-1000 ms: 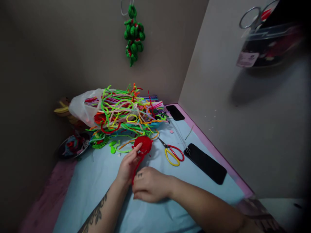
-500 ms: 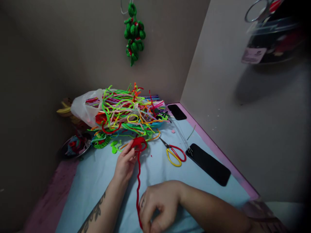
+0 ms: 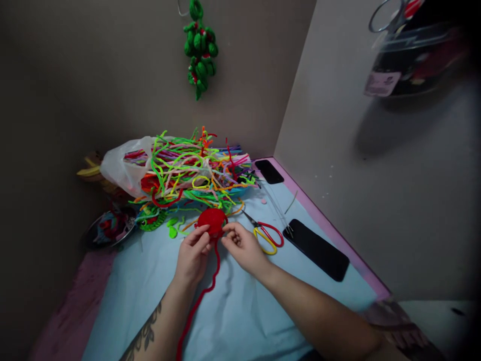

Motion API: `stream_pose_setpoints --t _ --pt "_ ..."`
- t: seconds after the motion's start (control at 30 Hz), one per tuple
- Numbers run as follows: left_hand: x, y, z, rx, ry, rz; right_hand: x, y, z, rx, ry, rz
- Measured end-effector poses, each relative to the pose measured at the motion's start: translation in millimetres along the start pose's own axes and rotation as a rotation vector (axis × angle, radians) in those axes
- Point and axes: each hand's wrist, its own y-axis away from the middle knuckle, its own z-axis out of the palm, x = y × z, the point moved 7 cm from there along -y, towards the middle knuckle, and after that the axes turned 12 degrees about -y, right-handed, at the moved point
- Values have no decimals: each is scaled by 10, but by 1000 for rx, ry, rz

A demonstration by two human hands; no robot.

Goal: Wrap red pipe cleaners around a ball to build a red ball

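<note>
- One dark, round bowl (image 3: 89, 240) at the far left, with tangled red and blue pieces inside.
- One translucent white plastic bag (image 3: 124, 168), and from it one heap of fuzzy multicoloured strands (image 3: 188, 168), too many to count.
- One round green crocheted-looking piece (image 3: 154, 221) with red on it, in front of the heap.
- Two small bright-green flat pieces (image 3: 172, 232) just beside it.
- The left hand (image 3: 193, 253), its thumb and fingers pinching the near-left edge of the red piece.
- One cluster of green yarn loops (image 3: 201, 47) with red bits, hanging against the wall.
- One round red yarn piece (image 3: 210, 220), between the two hands, above the surface; one red strand (image 3: 216, 273) trails from it toward the bottom.
- The right hand (image 3: 244, 248) at its right edge, fingers bent, thumb and forefinger close together; whether they grip it, I cannot tell.
- One pair of scissors (image 3: 268, 234), one handle red, one yellow.
- Two flat black rectangles: one smaller, farther back (image 3: 269, 171), one larger, nearer (image 3: 319, 250).
</note>
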Motion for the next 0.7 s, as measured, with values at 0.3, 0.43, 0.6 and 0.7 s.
stream_pose_setpoints --t 0.3,0.43,0.6,0.7 --pt "-5 -4 32 -3 -61 47 71 -11 -2 10 -30 13" --pt "23 27 41 9 -93 89 104 -31 15 -8 -106 36" --pt "4 -7 -16 56 -216 165 117 -40 17 25 -180 60" --pt "-16 -2 -21 47 -246 166 141 -39 20 39 -191 78"
